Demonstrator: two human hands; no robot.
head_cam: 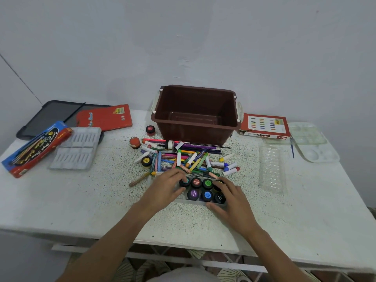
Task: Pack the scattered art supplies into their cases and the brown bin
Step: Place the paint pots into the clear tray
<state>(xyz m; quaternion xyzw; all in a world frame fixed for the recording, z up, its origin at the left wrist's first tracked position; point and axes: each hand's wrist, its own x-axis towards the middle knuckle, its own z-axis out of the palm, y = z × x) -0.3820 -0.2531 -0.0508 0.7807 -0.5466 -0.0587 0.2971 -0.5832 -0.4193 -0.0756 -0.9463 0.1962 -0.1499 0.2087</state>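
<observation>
Near the bench's left edge, the marker box and grey tray lay waiting. Your left hand, grip pinched on the teal-lidded jar, pressed it into the clear case at the front edge; your right hand gripped that case's end, likely steadying it. The brown bin stood empty at the back edge, crayons heaped before it.

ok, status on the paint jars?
Left hand on teal jar, right hand steadying clear tray. Seven jars seated. Brown bin empty.
</observation>
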